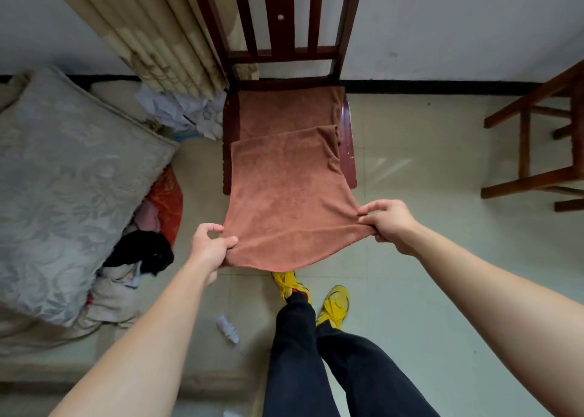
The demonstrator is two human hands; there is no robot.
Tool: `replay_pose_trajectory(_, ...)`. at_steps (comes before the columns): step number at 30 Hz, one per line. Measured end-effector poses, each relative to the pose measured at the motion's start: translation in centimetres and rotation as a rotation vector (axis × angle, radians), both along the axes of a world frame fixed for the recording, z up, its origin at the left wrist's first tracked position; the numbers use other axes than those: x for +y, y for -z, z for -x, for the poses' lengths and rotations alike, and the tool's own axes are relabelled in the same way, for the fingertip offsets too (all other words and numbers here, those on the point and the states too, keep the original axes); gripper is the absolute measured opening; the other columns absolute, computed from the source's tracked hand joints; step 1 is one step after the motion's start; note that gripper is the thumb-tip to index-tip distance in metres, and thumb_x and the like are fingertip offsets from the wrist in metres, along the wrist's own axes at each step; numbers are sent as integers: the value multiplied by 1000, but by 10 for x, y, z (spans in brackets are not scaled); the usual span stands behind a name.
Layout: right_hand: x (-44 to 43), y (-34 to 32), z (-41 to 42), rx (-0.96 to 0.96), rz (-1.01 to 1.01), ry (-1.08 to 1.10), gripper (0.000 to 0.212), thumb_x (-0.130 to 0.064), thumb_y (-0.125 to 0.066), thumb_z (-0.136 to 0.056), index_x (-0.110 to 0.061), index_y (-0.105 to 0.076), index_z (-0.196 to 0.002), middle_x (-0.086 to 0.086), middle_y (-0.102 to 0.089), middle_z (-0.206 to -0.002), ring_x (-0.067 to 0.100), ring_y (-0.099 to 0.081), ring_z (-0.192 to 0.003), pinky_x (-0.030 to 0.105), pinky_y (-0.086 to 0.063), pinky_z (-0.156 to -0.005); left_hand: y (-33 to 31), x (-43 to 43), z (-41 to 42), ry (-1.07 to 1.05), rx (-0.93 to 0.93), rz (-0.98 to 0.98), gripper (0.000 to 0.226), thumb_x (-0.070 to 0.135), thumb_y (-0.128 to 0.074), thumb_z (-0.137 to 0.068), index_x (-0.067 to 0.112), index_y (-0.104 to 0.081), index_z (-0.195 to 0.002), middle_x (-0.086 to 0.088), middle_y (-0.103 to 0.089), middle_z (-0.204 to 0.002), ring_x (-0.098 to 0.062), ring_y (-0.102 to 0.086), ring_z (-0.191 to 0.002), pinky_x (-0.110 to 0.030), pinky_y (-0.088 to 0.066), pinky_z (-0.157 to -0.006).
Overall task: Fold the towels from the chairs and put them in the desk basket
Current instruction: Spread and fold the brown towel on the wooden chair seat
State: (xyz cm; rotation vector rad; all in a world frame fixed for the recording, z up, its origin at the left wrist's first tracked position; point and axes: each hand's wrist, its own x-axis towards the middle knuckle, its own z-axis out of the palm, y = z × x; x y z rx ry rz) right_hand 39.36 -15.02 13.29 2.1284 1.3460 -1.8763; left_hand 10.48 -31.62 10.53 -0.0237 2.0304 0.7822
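A rust-brown towel [287,195] lies over the seat of a dark wooden chair [347,160] and stretches out past its front edge toward me. My left hand [210,246] pinches the towel's near left corner. My right hand [387,222] pinches the near right corner. The near edge hangs taut between both hands, above the floor. The far part of the towel rests flat on the seat with a fold across the middle. No basket or desk is in view.
A bed with a grey patterned cover [63,179] fills the left, with clothes [142,252] piled beside it. A curtain [164,37] hangs behind the chair. A second wooden chair [537,151] stands at the right. My legs and yellow shoes [335,303] are below.
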Motion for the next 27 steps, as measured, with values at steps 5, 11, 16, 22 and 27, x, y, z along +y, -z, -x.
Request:
replay_pose_trajectory(5,-25,-20,-14,-54,76,-121,8,-3,-66,-82,-8,-65,-75,6,-46,-52,14,-36,-40,15,-23,-37,-27,-23,-13,113,67,146,23,1,-72,-78,12,-58,-63,-11,-56,-63,-19,-45,-47,-25,-47,-41)
replay_pose_trajectory(11,-39,-47,-20,-49,171,-188,9,1,-63,-79,-7,-64,-75,8,-50,-57,13,-43,-38,15,-34,-37,-64,-33,-11,273,3,310,15,5,-75,-77,4,-61,-71,-4,-41,-51,-8,-25,-25,-15,-36,-34)
replay_pose_trajectory(16,-39,-58,-23,-12,289,-209,5,-4,-64,-87,-6,-67,-82,9,-58,-61,14,-53,-45,23,-53,-49,-82,-37,-4,332,14,343,31,4,-76,-75,8,-50,-61,-4,-39,-51,-14,-28,-41,-16,-37,-33)
replay_pose_trajectory(22,-31,-61,-20,-68,253,-162,9,-3,-66,-85,-3,-70,-77,11,-63,-61,8,-44,-34,19,-51,-47,-91,-25,1,334,-2,307,28,10,-71,-83,8,-50,-65,-3,-39,-52,-11,-32,-36,-15,-37,-32)
replay_pose_trajectory(27,-13,-67,-10,45,175,72,12,-4,-61,-88,-3,-65,-77,4,-54,-52,6,-44,-34,14,-40,-36,-101,-2,16,232,82,214,33,19,-76,-80,10,-49,-64,-4,-41,-54,-14,-32,-44,-16,-40,-34)
